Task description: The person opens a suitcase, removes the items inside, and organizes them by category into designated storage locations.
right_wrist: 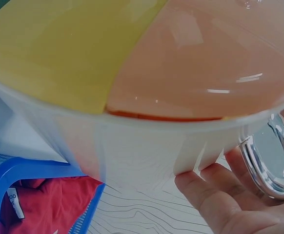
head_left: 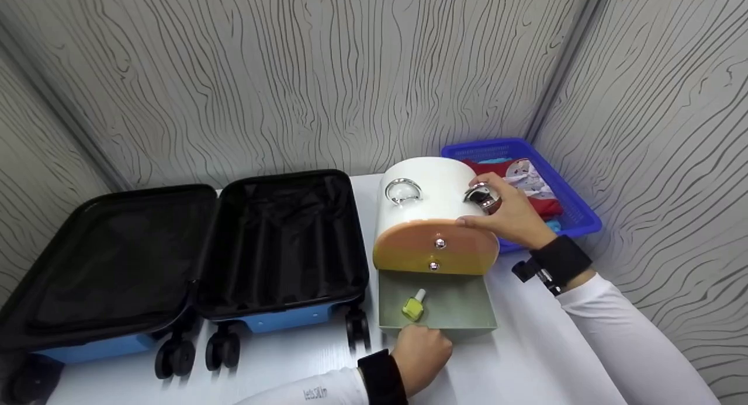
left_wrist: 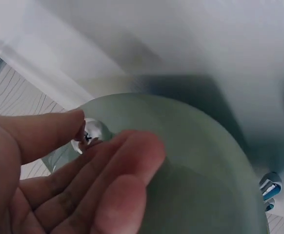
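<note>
A white rounded drawer box (head_left: 429, 186) with silver ring handles on top has an orange drawer front (head_left: 409, 235) and a yellow one (head_left: 461, 265), both closed. Its lowest green drawer (head_left: 461, 305) is pulled out; inside lies a yellow-green nail polish bottle (head_left: 412, 308) with a white cap. My left hand (head_left: 422, 355) pinches the silver knob (left_wrist: 97, 129) of the green drawer between thumb and finger. On the box's upper right, my right hand (head_left: 514, 215) holds the body around the ring handle (right_wrist: 256, 168), thumb at the front edge, fingertips against the white side.
An open suitcase (head_left: 280, 241) with black lining and blue shell lies at left, its wheels (head_left: 222, 348) toward me. Behind the box at right, a blue basket (head_left: 575, 215) holds red and patterned clothes (head_left: 534, 183). Wood-grain-patterned walls (head_left: 327, 72) enclose the white table.
</note>
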{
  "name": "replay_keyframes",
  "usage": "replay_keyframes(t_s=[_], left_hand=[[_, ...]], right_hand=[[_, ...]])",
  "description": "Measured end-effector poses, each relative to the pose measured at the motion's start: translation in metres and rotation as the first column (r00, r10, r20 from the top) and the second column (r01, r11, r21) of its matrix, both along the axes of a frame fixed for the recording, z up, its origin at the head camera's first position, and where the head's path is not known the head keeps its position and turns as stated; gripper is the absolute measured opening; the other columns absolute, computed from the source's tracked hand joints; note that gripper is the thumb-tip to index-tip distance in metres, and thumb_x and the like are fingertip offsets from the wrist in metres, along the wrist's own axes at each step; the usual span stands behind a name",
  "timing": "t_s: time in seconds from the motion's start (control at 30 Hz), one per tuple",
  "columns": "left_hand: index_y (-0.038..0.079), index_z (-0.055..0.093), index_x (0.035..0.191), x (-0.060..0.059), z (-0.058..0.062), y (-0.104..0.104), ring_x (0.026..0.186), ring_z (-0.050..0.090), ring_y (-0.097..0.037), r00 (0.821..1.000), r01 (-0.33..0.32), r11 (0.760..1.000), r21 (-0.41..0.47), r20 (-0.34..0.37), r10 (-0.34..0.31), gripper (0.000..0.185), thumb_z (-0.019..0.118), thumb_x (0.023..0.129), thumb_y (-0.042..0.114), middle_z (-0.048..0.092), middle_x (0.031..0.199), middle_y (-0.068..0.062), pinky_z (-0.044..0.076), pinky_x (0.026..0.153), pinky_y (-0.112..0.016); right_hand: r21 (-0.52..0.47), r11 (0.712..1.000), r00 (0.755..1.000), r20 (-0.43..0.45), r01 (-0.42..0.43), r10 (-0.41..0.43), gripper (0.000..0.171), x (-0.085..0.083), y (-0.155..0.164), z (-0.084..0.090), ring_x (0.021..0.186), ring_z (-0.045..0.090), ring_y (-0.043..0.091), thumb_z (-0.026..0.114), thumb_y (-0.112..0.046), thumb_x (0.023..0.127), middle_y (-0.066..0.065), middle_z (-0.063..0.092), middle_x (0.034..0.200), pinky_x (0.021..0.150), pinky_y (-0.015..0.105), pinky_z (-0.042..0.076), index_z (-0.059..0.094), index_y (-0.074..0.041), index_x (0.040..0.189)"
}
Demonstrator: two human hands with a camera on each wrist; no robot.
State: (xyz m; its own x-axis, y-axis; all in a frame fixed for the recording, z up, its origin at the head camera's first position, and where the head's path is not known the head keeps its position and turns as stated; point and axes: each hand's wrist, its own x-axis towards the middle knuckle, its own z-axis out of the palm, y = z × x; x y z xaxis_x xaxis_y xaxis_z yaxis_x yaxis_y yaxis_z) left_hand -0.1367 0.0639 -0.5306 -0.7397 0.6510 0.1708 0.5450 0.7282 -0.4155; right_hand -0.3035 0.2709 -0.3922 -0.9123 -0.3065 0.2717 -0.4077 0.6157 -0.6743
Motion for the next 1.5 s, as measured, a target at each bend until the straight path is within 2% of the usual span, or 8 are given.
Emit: replay_keyframes(t_s=[0.1,0.27,0.57,0.8,1.03,1.23,1.33,1.5], left_hand=[[0.032,0.070,0.062,-0.008,-0.001,-0.002,0.048,0.049,-0.002,0.999,-0.011,0.999,0.030,-0.051,0.013,0.028,0.085,0.084,0.024,0.062,0.059,0.016,0.041,0.040,-0.027],[0.030,0.070,0.062,-0.027,-0.004,-0.004,0.051,0.055,-0.004,0.991,-0.070,0.992,0.103,-0.109,0.081,0.027,0.083,0.083,0.021,0.062,0.059,0.015,0.045,0.042,-0.028],[0.028,0.076,0.071,-0.056,-0.004,0.000,0.057,0.061,-0.007,0.984,-0.155,0.979,0.134,-0.065,0.165,0.022,0.079,0.091,0.020,0.066,0.066,0.012,0.047,0.043,-0.029],[0.028,0.073,0.070,-0.073,-0.007,0.004,0.059,0.063,-0.007,0.976,-0.198,0.966,0.165,-0.061,0.210,0.022,0.077,0.091,0.022,0.066,0.067,0.013,0.048,0.046,-0.028],[0.027,0.073,0.073,-0.087,-0.004,0.007,0.060,0.065,-0.008,0.972,-0.226,0.962,0.152,-0.035,0.234,0.022,0.075,0.094,0.023,0.066,0.068,0.012,0.051,0.048,-0.030],[0.027,0.073,0.073,-0.088,-0.005,0.006,0.059,0.064,-0.007,0.975,-0.213,0.968,0.131,-0.027,0.219,0.020,0.077,0.093,0.025,0.066,0.068,0.012,0.050,0.048,-0.030],[0.026,0.072,0.071,-0.086,-0.002,0.003,0.058,0.064,-0.009,0.981,-0.169,0.969,0.180,-0.064,0.183,0.020,0.079,0.090,0.026,0.066,0.067,0.012,0.050,0.046,-0.031],[0.022,0.066,0.068,-0.081,0.024,-0.009,0.052,0.061,-0.012,0.980,-0.011,0.937,0.348,-0.182,0.080,0.023,0.080,0.087,0.025,0.062,0.061,0.009,0.046,0.041,-0.032]], right_hand=[[-0.003,1.000,1.000,0.009,-0.001,0.001,0.067,0.000,0.000,0.000,0.132,0.059,0.036,0.097,-0.031,0.082,0.015,0.067,0.136,0.117,0.061,0.045,0.061,-0.009,0.133],[-0.010,1.000,1.000,0.002,0.001,-0.001,0.066,0.000,0.000,0.001,0.125,0.059,0.030,0.098,-0.031,0.080,0.013,0.068,0.133,0.110,0.052,0.047,0.063,-0.010,0.132],[-0.030,0.999,1.000,-0.010,-0.014,0.013,0.065,0.000,-0.001,-0.001,0.126,0.059,0.031,0.098,-0.027,0.081,0.013,0.068,0.134,0.111,0.054,0.047,0.062,-0.008,0.131],[-0.007,1.000,0.999,-0.045,-0.006,0.006,0.065,-0.001,-0.001,-0.002,0.119,0.060,0.026,0.099,-0.027,0.079,0.012,0.070,0.130,0.101,0.035,0.047,0.065,-0.009,0.130],[-0.018,1.000,0.999,-0.036,-0.012,0.012,0.065,-0.001,0.000,0.000,0.122,0.059,0.028,0.098,-0.026,0.080,0.014,0.069,0.130,0.109,0.053,0.048,0.063,-0.007,0.131],[-0.020,1.000,0.999,-0.030,-0.012,0.012,0.065,-0.001,0.000,-0.001,0.120,0.060,0.029,0.099,-0.026,0.080,0.014,0.069,0.132,0.103,0.043,0.047,0.063,-0.008,0.131],[-0.017,1.000,0.999,-0.041,-0.012,0.011,0.065,-0.001,0.000,-0.002,0.114,0.059,0.025,0.098,-0.025,0.080,0.014,0.069,0.133,0.095,0.033,0.047,0.063,-0.008,0.132],[-0.017,1.000,0.999,-0.053,0.003,-0.004,0.072,0.001,0.001,-0.004,0.096,0.058,0.022,0.098,-0.025,0.081,0.013,0.068,0.137,0.081,0.024,0.047,0.060,-0.009,0.140]])
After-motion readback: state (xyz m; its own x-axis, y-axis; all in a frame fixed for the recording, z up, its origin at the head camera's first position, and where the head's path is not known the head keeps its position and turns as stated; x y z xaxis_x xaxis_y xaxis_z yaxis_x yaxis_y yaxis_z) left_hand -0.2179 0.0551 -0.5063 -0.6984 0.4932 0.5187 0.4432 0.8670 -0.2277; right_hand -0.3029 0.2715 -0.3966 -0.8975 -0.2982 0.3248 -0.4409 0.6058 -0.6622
